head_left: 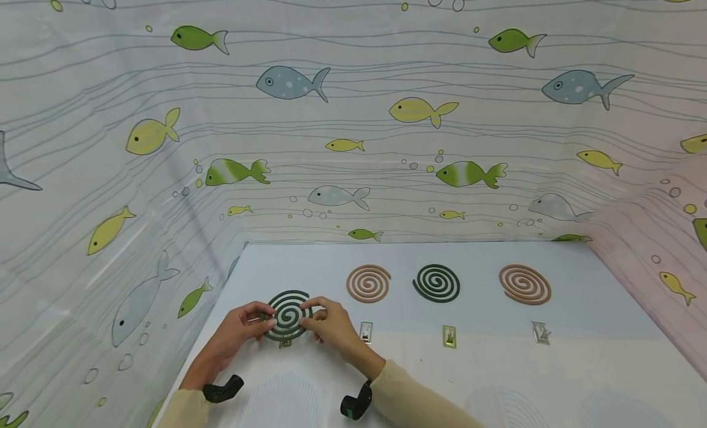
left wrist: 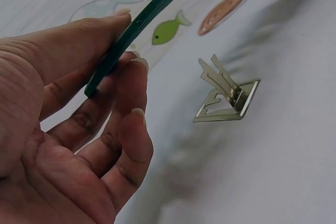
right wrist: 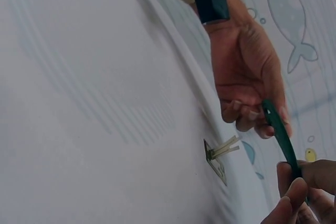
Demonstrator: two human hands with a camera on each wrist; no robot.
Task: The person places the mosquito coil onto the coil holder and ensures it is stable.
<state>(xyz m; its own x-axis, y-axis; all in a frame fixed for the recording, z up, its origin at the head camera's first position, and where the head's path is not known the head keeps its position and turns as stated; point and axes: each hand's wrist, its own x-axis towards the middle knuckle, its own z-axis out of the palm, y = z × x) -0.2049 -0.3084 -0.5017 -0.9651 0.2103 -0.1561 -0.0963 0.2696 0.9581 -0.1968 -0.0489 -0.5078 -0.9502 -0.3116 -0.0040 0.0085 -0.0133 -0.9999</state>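
A dark green spiral coil (head_left: 288, 316) is held between both hands at the left of the table, seen edge-on as a green strip (left wrist: 149, 14) in the left wrist view. The left hand (head_left: 234, 330) pinches its left edge between thumb and fingers. On its right side the right hand (head_left: 331, 326) pinches it the same way. Below the raised coil stands a small metal stand (left wrist: 231, 95) with two upright prongs, partly hidden by the coil in the head view. The right wrist view shows both the coil (right wrist: 282, 137) and the stand (right wrist: 215, 160).
Farther back lie a brown coil (head_left: 368, 284), a green coil (head_left: 436, 284) and another brown coil (head_left: 525, 285). In front of them are three small metal stands (head_left: 366, 333) (head_left: 450, 336) (head_left: 541, 333). Fish-patterned sheeting (head_left: 342, 127) surrounds the white table (head_left: 397, 379).
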